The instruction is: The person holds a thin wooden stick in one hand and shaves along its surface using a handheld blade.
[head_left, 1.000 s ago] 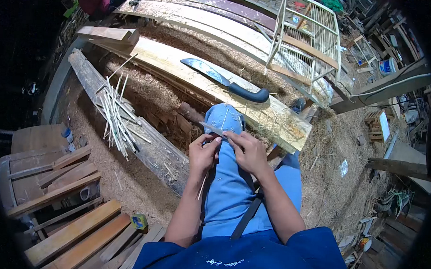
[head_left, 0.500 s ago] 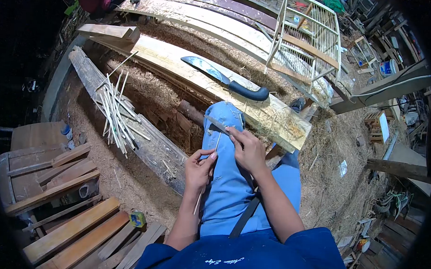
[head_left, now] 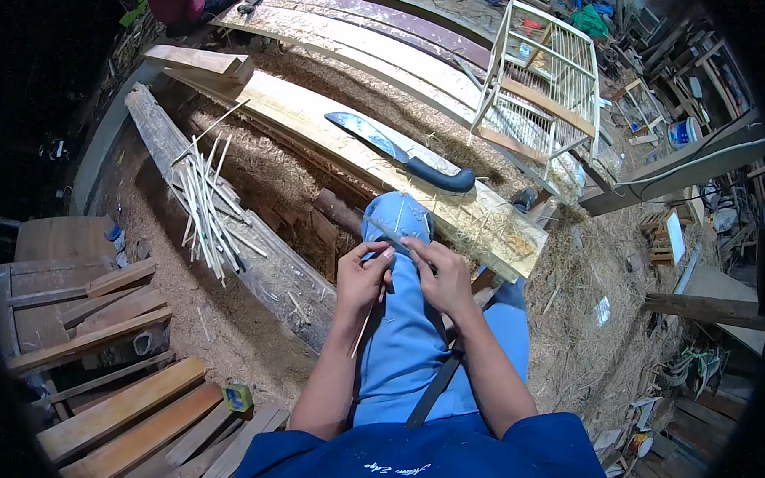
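My left hand is closed around a thin wooden stick, whose lower end runs down past my wrist. Beside it, above my blue-trousered knee, my right hand grips a small knife; its handle is mostly hidden in my fingers. The blade points up and to the left, close to the left fingertips and the stick's upper end. Beyond the knee, a large knife with a black handle lies on a pale wooden beam. A loose bundle of thin sticks rests on a weathered plank to the left.
A slatted wooden birdcage stands at the upper right. Wooden slats and a yellow-and-blue box-like item are at the lower left. Shavings cover the ground. Another person is partly visible at the top left.
My left hand has moved up and right with the stick, bringing its fingers close to the knife blade. The right hand keeps hold of the knife. The view has shifted slightly.
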